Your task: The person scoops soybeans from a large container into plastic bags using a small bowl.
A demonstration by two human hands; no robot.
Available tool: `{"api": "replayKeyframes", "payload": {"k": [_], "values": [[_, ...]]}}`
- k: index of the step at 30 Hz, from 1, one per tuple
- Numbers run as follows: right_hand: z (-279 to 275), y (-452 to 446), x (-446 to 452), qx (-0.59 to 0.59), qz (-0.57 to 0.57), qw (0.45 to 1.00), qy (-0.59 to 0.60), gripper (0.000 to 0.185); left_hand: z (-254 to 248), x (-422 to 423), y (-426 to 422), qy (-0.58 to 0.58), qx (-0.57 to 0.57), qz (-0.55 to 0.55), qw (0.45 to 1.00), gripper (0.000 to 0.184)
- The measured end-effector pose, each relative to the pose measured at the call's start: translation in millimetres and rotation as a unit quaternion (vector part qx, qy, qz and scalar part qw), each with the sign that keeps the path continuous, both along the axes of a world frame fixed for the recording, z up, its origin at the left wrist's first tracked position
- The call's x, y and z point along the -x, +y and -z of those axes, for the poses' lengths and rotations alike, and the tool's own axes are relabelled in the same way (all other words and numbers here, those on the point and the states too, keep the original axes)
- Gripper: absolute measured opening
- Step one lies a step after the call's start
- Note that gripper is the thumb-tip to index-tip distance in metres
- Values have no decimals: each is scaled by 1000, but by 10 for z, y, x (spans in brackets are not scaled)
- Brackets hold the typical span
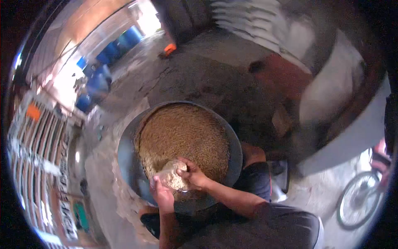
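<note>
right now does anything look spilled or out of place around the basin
Nothing clearly stands out: the brown grains lie inside the basin, with no obvious spill beside it, though blur could hide stray bits.

You have 2 hands, 1 left hand (pixel 163 196) and 1 right hand (pixel 194 176), with 1 pale clump (pixel 174 179) between them, over 1 basin (pixel 127 162) holding 1 bed of grain (pixel 184 133). Count 1 spoked wheel (pixel 360 200) at your 4 o'clock, 1 green item (pixel 81 216) at 8, 1 orange patch (pixel 33 112) at 9 and 1 orange object (pixel 169 49) at 11. Blue drums (pixel 132 36) at 10 and sacks (pixel 248 20) at 1 each number more than 2, too blurred to total.
</note>
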State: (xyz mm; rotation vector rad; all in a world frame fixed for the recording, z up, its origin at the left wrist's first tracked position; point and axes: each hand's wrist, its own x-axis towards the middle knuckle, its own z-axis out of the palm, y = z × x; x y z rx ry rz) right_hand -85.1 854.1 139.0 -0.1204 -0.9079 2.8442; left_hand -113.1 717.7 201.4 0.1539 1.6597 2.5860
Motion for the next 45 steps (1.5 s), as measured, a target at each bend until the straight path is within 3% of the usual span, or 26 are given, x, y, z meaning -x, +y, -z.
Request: {"api": "replayKeyframes", "payload": {"k": [1,3,4,8,9,12,14,16,17,18,20,21,22,23,24,26,28,29,30,31,32,35,36,38,42,45], "values": [[49,44,28,86,-24,996,10,45,-56,15,30,43,45,7,998,19],[254,101,-5,242,-92,965,37,39,23,75,-14,129,263,15,956,16],[338,87,19,239,-89,966,31,41,44,164,-31,173,364,10,915,14],[507,-71,108,263,-103,959,-2,56,-361,120,245,208,392,13,896,9],[464,29,18,271,-113,956,-11,56,-304,140,250,237,432,14,870,10],[657,290,-121,307,-108,945,12,51,-324,126,260,499,457,-71,733,14],[943,391,-132,389,-78,893,214,46,-370,114,206,520,466,-91,710,20],[1196,509,-65,459,-116,737,483,40,-410,44,174,524,452,-100,715,22],[1310,537,-50,464,-129,689,542,37,-558,60,182,584,472,-112,650,21],[1372,548,-68,470,-119,695,531,37,-608,131,113,584,487,-95,642,19],[1512,519,-135,457,-7,799,391,38,-572,280,-46,588,509,-62,626,16],[1559,526,-187,394,71,885,238,39,-524,321,-64,571,494,-56,653,12],[1627,498,-215,273,121,951,76,39,-451,362,-104,592,499,-28,632,13],[1734,489,-220,101,141,982,-71,40,-499,362,-112,605,511,-10,610,13],[1829,474,-257,-105,145,967,-180,40,-565,296,-268,601,539,-17,590,14],[2065,497,-328,-504,129,809,-275,41,-650,57,-317,576,582,-40,573,20],[2344,624,-323,-686,102,678,-244,42,-569,-49,-484,607,567,-27,555,27],[2477,721,-264,-749,87,619,-220,43,-492,-65,-510,597,601,-16,532,20],[2625,836,-172,-803,72,558,-196,43,-293,-34,-549,604,577,-23,550,24],[2745,918,-75,-847,56,500,-172,44,-163,8,-554,634,586,-57,501,28],[2863,980,44,-879,41,451,-149,44,-452,-120,-546,621,588,-24,518,24],[2269,768,179,-893,-94,398,-187,46,-352,-48,-485,626,523,14,578,13],[2160,684,212,-895,-107,390,-188,45,-364,-60,-499,609,559,37,561,12],[2039,544,95,-895,-61,419,-138,41,-388,-101,-469,578,619,95,523,11],[2085,702,-113,-870,56,483,-82,36,-347,-215,-533,604,580,73,542,13],[2719,1015,126,-822,-37,546,-156,39,-546,-322,-566,507,673,165,513,14]]}}
